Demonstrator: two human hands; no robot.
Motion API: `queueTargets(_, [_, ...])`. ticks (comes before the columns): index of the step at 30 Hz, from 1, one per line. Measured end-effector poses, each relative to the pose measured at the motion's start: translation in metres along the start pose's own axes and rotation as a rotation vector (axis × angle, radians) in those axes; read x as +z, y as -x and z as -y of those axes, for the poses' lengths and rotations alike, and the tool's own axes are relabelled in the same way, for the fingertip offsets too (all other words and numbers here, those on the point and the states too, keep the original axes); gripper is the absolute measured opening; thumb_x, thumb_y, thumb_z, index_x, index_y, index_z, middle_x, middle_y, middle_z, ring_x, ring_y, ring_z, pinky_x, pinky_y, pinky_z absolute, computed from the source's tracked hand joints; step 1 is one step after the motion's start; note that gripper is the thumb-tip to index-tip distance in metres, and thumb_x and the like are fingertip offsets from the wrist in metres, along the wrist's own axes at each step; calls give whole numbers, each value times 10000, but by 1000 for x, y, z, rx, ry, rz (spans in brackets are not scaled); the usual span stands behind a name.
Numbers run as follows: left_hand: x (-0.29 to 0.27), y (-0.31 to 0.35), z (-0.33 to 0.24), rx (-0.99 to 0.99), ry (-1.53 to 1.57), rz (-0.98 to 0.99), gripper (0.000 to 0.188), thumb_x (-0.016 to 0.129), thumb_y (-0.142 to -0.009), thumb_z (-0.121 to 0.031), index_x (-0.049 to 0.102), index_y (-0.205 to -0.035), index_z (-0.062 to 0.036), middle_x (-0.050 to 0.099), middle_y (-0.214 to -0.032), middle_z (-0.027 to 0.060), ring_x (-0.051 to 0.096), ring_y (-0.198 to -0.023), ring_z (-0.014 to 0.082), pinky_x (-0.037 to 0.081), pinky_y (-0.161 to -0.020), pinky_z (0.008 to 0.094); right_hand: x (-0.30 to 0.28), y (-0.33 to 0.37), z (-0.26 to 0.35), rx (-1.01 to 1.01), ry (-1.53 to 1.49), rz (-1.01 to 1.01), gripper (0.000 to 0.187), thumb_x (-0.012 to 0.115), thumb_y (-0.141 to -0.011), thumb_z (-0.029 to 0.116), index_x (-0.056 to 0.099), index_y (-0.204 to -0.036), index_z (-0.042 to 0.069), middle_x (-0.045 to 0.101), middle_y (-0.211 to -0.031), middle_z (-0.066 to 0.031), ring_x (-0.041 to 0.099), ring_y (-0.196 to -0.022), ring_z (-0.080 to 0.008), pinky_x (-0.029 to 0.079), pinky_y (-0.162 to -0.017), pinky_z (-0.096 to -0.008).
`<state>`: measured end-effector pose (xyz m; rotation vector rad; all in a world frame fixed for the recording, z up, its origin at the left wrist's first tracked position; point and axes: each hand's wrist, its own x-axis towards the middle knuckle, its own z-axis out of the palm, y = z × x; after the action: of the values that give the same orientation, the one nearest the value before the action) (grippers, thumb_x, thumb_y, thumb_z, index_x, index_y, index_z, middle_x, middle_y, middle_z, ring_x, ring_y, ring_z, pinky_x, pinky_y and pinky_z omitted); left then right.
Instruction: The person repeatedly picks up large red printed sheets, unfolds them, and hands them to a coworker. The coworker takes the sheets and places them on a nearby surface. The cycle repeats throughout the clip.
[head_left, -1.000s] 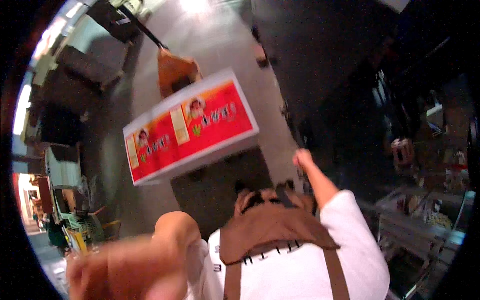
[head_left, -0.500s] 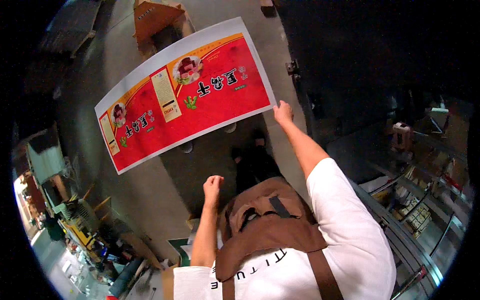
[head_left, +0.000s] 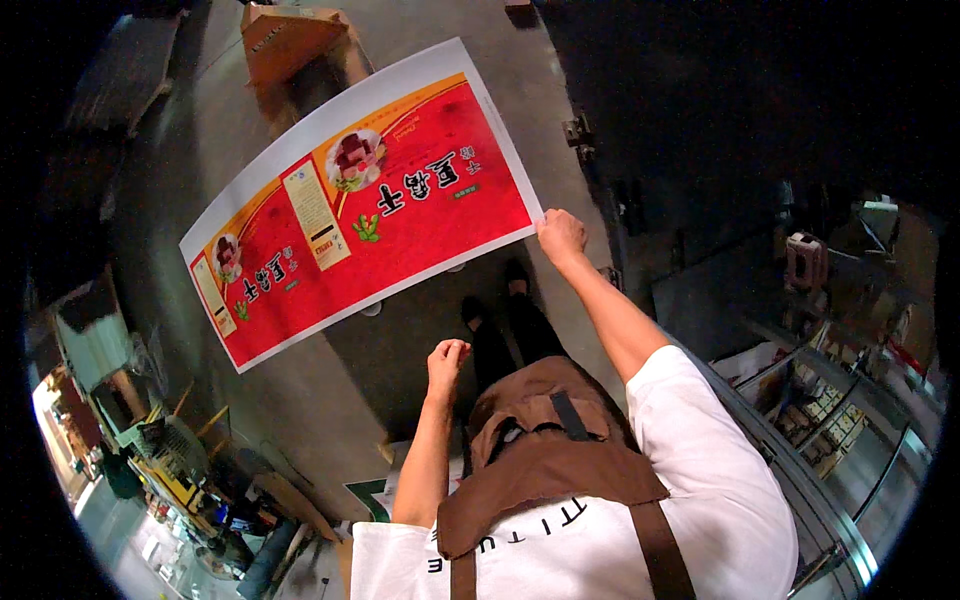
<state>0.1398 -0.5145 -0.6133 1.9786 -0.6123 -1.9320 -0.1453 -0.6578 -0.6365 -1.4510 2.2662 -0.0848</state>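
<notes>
A large printed sheet (head_left: 410, 247), red with yellow bands, food pictures and a white border, stretches out in front of me, slightly curved. My right hand (head_left: 562, 237) pinches it at its near right corner. The rest of the sheet extends away to the left, with no other hand on it. My left hand (head_left: 447, 362) is raised before my waist, apart from the sheet, its fingers curled closed; nothing shows in them. Below the hands is my brown apron (head_left: 550, 465), with dark items at its pocket.
A cardboard box (head_left: 290, 45) stands on the grey floor beyond the sheet. Metal rails (head_left: 790, 470) run along the right side. Tools and clutter (head_left: 190, 460) crowd the lower left. My dark shoes (head_left: 472, 312) are on the floor below the sheet.
The sheet has shifted slightly left and nearer in the view, still in my right hand. My left hand has moved a little right and up, staying closed.
</notes>
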Motion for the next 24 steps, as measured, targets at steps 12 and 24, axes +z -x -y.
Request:
queueTargets(12, [52,-43,-86,-24,1078,348,691,492,-760,-566,378,-1161,-14,430,-1216,152,429,-1112,287,363,-919,412,-66,7,51,105,-1314,352,210,592,-793,233,605,-816,25,565,-714,4,501,-602,-82,422,-558,-256])
queueTargets(24, [-20,-46,-11,168,1483,119,538,506,-834,-355,332,-1263,-83,394,-1275,89,368,-1167,264,264,-999,417,-12,135,-24,404,-1397,514,293,546,-826,301,515,-990,60,554,-841,-23,535,-688,-140,423,-527,-269])
